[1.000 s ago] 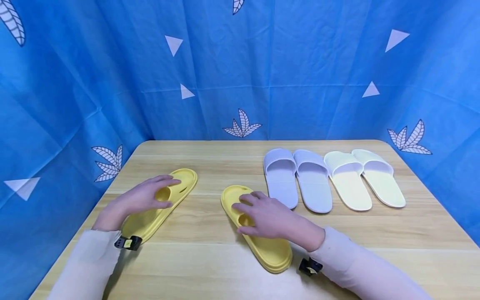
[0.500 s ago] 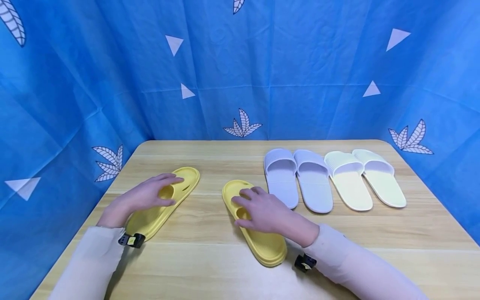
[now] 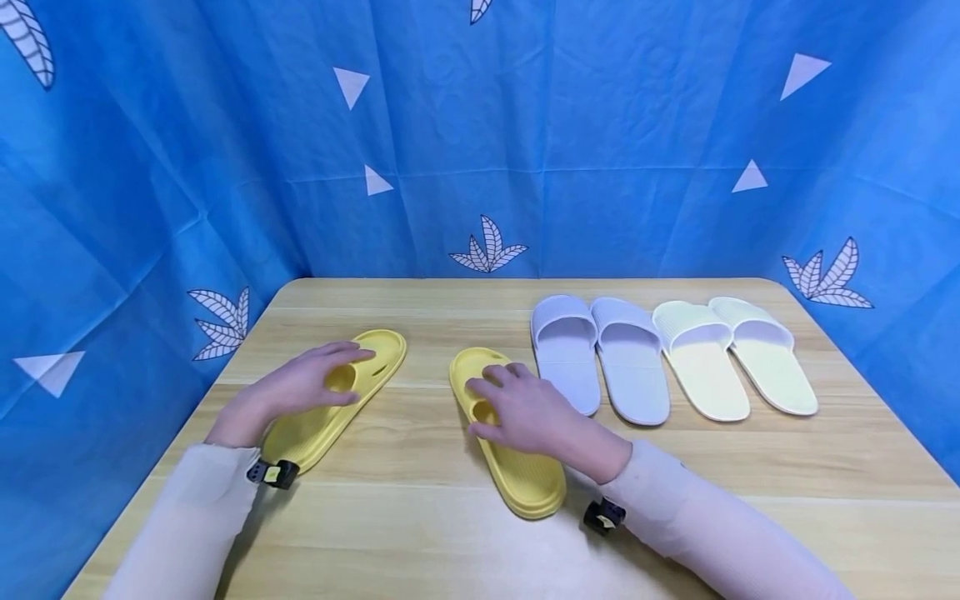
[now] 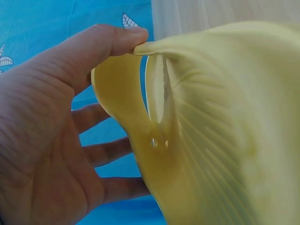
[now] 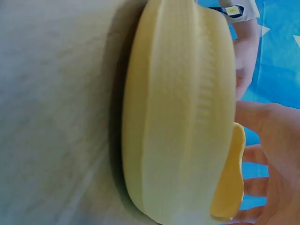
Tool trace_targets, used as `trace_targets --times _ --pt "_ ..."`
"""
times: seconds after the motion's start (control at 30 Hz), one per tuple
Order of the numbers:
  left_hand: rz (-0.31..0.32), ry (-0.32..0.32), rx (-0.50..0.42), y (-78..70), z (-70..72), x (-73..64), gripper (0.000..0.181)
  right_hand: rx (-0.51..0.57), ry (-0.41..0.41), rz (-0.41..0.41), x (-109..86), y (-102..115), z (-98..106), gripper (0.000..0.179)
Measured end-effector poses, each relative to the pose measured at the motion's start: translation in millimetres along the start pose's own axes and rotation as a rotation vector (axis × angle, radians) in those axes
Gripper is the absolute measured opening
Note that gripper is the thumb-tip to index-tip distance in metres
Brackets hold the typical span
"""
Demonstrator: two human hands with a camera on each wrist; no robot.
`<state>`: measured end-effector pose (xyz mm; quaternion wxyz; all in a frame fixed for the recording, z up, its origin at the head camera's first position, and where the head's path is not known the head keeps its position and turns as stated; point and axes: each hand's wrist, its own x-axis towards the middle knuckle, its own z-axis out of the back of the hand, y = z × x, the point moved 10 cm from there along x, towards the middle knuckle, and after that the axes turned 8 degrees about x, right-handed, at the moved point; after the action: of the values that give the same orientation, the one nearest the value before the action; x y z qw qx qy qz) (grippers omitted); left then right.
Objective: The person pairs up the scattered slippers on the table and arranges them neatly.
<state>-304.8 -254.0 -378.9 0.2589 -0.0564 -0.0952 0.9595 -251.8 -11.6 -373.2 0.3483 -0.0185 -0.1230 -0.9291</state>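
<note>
Two yellow slippers lie apart with their toes pointing away. My left hand [image 3: 300, 387] holds the left yellow slipper [image 3: 318, 433] across its strap. In the left wrist view the thumb [image 4: 124, 40] presses the strap's edge, with the fingers along its far side. The right yellow slipper [image 3: 528, 483] slants with its toe turned inward, and my right hand [image 3: 528, 412] grips its strap from above. Seen from the right wrist, the thumb [image 5: 253, 115] is at the near side of the slipper [image 5: 178, 112] and the fingers are partly hidden behind the strap.
A lilac pair of slippers [image 3: 633, 383] and a cream pair [image 3: 708, 383] stand side by side at the back right, the lilac pair close to my right hand. The wooden table [image 3: 405, 533] is bordered by a blue patterned curtain [image 3: 465, 108] at the back and sides.
Both hands have slid their yellow slippers away from me. The left one has also shifted right, and the heel of the right one has swung left. The lilac and cream pairs stay put.
</note>
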Motion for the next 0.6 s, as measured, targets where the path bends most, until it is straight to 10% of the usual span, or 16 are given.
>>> trace_targets --times 0.6 --pt "0.007 -0.026 0.026 -7.6 0.7 11.9 0.067 0.013 0.012 -0.112 17.1 -15.9 -2.3 0.060"
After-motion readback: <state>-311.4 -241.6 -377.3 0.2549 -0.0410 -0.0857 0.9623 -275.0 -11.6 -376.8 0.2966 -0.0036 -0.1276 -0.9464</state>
